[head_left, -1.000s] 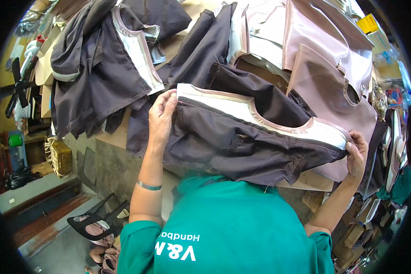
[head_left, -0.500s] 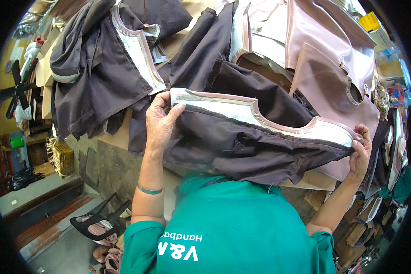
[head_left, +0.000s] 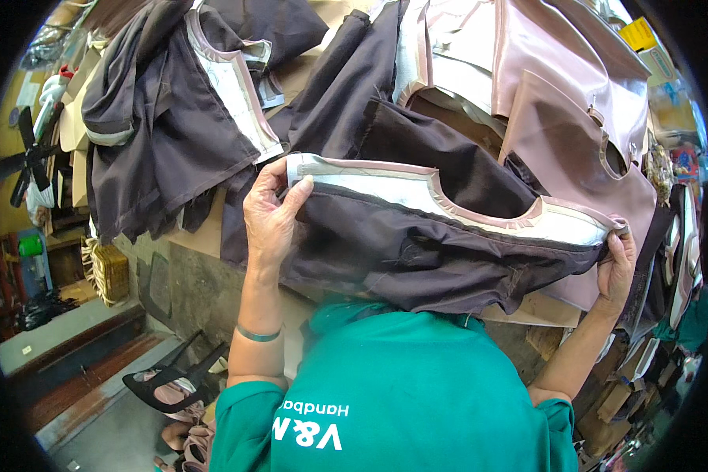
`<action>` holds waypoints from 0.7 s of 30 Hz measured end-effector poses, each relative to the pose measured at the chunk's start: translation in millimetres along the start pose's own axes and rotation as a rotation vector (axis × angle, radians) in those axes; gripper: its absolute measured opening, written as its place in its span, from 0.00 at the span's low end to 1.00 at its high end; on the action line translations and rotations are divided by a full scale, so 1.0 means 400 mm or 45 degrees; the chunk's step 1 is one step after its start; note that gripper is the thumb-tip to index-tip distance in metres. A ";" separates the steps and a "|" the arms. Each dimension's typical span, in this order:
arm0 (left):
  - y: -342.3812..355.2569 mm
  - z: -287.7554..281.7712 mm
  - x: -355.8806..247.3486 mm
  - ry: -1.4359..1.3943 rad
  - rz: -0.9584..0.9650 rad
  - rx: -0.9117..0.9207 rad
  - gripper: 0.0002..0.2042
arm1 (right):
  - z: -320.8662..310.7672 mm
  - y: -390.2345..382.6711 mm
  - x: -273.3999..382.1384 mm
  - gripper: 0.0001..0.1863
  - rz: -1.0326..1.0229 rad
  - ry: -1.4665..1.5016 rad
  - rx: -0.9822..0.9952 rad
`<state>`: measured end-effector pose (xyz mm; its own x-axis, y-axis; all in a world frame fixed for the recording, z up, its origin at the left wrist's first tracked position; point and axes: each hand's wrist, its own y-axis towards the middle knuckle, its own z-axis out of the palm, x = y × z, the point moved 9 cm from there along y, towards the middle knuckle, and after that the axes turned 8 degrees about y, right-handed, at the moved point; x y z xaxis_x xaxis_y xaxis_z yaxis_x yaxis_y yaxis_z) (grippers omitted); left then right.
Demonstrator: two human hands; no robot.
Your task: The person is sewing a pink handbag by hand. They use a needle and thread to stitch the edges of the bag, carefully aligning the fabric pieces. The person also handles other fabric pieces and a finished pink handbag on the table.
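Observation:
My left hand (head_left: 274, 212) pinches the left end of a dark fabric piece (head_left: 440, 271), its thumb on a white top band (head_left: 370, 177) edged in pale pink, with a curved cutout right of centre. My right hand (head_left: 617, 256) grips the band's right end, so the piece is spread between my hands. Beyond it lie more dark fabric pieces (head_left: 161, 149) with similar white bands, and shiny pink panels (head_left: 547, 55) with cutouts at the right.
The heaped pieces lie on a work table edged with brown board (head_left: 531, 312). At the left are a black fan (head_left: 27, 157), a wicker basket (head_left: 110, 271) and steps (head_left: 86, 346). A black strap-like item (head_left: 153, 393) lies low at the left; clutter (head_left: 680, 252) lines the right.
My left hand has shifted a little left, its thumb now over the front of the band. My right hand has moved right, spreading the piece slightly wider.

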<state>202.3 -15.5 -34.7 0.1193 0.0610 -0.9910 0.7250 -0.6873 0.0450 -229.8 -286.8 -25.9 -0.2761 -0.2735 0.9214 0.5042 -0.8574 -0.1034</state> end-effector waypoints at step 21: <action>-0.039 -0.132 -0.181 -0.214 0.008 0.143 0.06 | 0.076 -0.025 0.148 0.13 -0.154 0.112 0.055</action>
<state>218.1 29.3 43.0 0.0016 -0.0589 -0.9983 0.6430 -0.7644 0.0461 -226.2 -281.3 41.2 -0.4069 -0.2079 0.8895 0.4969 -0.8675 0.0245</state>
